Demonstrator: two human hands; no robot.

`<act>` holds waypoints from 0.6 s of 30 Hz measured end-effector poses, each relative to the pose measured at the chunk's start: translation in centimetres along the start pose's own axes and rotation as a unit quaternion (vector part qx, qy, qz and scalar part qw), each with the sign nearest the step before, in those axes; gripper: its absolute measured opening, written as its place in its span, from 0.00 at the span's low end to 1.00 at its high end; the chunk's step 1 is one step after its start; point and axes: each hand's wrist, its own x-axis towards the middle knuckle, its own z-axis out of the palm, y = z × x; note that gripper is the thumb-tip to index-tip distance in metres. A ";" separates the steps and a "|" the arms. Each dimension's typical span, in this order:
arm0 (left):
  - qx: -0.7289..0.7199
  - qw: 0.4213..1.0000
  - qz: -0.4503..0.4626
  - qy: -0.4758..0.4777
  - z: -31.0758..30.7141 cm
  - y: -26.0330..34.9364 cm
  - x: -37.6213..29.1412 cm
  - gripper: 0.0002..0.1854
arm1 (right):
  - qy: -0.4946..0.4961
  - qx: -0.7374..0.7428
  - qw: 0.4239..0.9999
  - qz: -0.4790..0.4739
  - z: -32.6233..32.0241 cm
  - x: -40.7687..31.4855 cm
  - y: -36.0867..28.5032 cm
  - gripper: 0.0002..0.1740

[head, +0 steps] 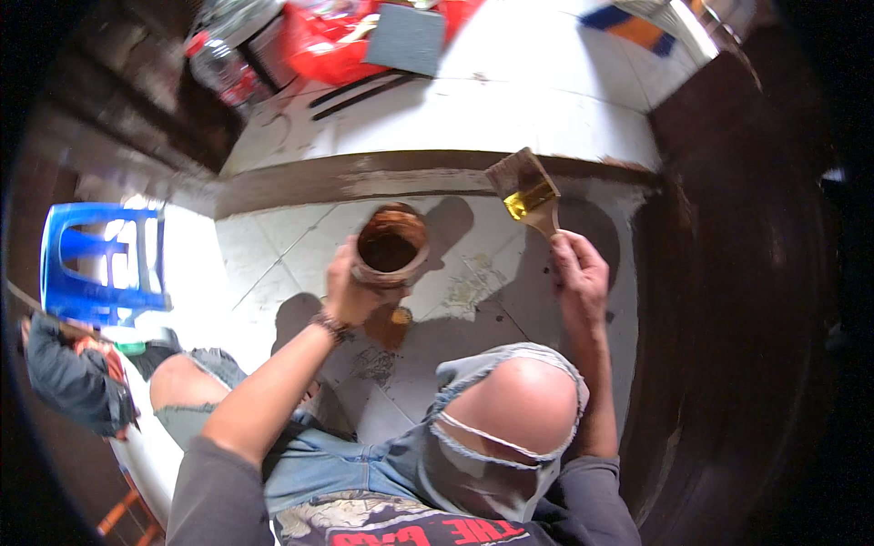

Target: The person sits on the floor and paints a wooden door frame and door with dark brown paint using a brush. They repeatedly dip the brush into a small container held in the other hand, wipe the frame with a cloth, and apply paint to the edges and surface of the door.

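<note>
A round container [390, 249] is gripped by my left hand [351, 286] above the tiled floor. Its inside walls carry a reddish-brown coating, with dark contents at the bottom. In my right hand [580, 271] is the wooden handle of a flat paintbrush [529, 188]. The brush points up and away from me, its brown bristles near a brown-painted step edge [437, 167], and its ferrule shines gold. Whether the bristles touch that edge I cannot tell. Brush and container are well apart.
Dark brown panels [724, 307] rise at the right. Beyond the step lie a red plastic bag [321, 48], a grey square sheet [406, 39], dark strips [362, 94] and a plastic bottle [222, 68]. A blue plastic chair [102, 293] and a person [75, 375] are at left.
</note>
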 end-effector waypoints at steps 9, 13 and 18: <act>-0.227 0.966 -0.072 0.097 4.5 -4.4 -0.3 0.48 | -0.328 -0.069 0.939 0.075 8.7 1.9 -0.9 0.14; -0.199 0.963 -0.116 0.141 3.7 -6.3 -1.3 0.50 | -0.389 -0.035 0.918 0.074 13.0 2.6 2.8 0.17; -0.172 0.963 -0.136 0.154 1.5 -7.5 -1.9 0.47 | -0.478 -0.053 0.874 0.072 15.2 2.1 3.9 0.23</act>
